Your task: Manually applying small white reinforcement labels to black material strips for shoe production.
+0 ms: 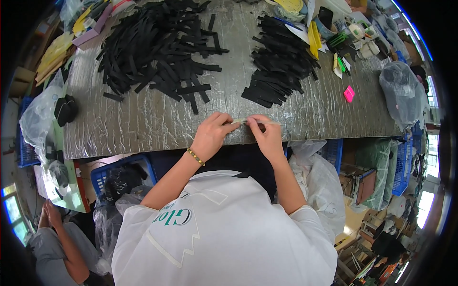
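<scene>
Near the table's front edge, a thin pale strip (pixel 241 120) is stretched between my two hands. The thumb and fingers of my left hand (pixel 212 132) pinch one end of it, and a beaded bracelet circles that wrist. My right hand (pixel 268 138) pinches the other end, with a bit of pale material showing past its fingers. What the strip is made of is too small to tell. Beyond my hands lie two heaps of flat black strips: a large tangled heap (pixel 148 52) at the left and a narrower, more aligned heap (pixel 281 66) at the right.
The silvery, wrinkled table top (pixel 234 86) carries a pink piece (pixel 349 94), green pens (pixel 341 65) and a clutter of containers at the far right. A black cap-like object (pixel 66 110) hangs at the left edge. Below stands a blue basket (pixel 121 167). Another person (pixel 62 238) sits lower left.
</scene>
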Tool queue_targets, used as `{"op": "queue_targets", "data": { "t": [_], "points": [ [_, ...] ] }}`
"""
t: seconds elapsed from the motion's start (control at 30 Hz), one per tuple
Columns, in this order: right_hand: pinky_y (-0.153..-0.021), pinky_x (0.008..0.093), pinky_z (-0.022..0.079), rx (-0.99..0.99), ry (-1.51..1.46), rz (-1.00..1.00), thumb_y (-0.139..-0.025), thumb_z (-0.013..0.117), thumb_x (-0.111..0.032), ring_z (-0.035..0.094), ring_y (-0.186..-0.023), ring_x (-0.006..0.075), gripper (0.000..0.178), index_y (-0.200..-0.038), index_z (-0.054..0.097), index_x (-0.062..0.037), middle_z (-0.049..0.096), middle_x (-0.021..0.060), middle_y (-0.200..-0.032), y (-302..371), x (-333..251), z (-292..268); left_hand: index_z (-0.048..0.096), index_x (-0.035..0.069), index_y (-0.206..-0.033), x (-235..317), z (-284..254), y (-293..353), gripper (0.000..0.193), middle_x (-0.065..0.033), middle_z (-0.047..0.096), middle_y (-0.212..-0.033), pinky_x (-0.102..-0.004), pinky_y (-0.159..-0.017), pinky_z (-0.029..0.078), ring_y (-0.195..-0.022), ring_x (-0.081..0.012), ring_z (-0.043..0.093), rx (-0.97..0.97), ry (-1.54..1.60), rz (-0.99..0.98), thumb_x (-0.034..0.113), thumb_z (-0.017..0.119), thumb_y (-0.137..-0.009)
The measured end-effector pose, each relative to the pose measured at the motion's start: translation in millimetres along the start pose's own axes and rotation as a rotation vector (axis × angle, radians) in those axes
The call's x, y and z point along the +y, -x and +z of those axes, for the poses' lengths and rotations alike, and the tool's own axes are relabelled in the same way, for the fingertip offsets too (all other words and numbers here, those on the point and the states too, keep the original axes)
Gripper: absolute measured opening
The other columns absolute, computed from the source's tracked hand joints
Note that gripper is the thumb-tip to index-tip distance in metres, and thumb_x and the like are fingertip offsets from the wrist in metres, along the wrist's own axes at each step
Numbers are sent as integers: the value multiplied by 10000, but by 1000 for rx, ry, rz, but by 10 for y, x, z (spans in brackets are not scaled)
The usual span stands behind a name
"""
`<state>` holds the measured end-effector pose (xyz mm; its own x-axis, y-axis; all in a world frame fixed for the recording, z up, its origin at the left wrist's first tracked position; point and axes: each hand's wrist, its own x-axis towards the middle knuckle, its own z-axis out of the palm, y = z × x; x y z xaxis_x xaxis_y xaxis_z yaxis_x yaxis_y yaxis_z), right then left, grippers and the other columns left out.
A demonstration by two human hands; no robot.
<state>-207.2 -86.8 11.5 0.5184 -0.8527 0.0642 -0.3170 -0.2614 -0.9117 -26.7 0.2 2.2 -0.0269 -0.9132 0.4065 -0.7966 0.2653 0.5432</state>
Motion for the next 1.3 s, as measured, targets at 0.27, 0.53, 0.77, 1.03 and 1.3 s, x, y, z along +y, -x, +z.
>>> {"op": "queue_targets", "data": {
  "t": [0.27, 0.53, 0.77, 1.03, 1.3],
  "points": [
    [-650, 314, 508, 40, 22, 10, -947, 663, -145, 659, -686, 233, 195, -972, 707, 44, 703, 153, -886, -6, -15, 22, 769, 91, -1040, 13, -8, -13, 346, -41, 615, -898, -341, -779, 533, -871, -229, 598, 0, 14, -11, -34, 626, -751],
    [-645, 306, 495, -40, -38, 6, -948, 659, -135, 649, -692, 216, 198, -974, 703, 56, 698, 146, -864, 28, -74, 79, 678, 65, -1222, -6, 11, 5, 428, -72, 632, -907, -380, -786, 523, -877, -275, 603, 50, 113, -101, -40, 624, -810],
    [-682, 271, 501, -116, 28, -31, -963, 637, -96, 660, -752, 156, 167, -1003, 704, 51, 719, 108, -896, -39, -106, 199, 550, 65, -1376, -40, 50, 18, 536, -110, 677, -939, -406, -819, 518, -908, -312, 623, 89, 246, -152, -37, 624, -856],
    [-769, 354, 504, -124, 150, -166, -968, 591, -78, 645, -844, 330, 138, -985, 637, 51, 653, 154, -923, -36, -131, 104, 566, 53, -1340, -45, 30, 20, 490, -111, 673, -953, -413, -827, 513, -914, -314, 617, 64, 281, -159, -22, 630, -860],
    [-914, 406, 434, -179, 367, -307, -913, 624, -35, 558, -1040, 346, 198, -1109, 598, -33, 548, 138, -1149, -98, -33, -53, 655, 25, -1093, -80, -66, 31, 273, -118, 690, -971, -403, -839, 516, -948, -335, 638, 116, 255, -102, -31, 682, -827]
  ]
}}
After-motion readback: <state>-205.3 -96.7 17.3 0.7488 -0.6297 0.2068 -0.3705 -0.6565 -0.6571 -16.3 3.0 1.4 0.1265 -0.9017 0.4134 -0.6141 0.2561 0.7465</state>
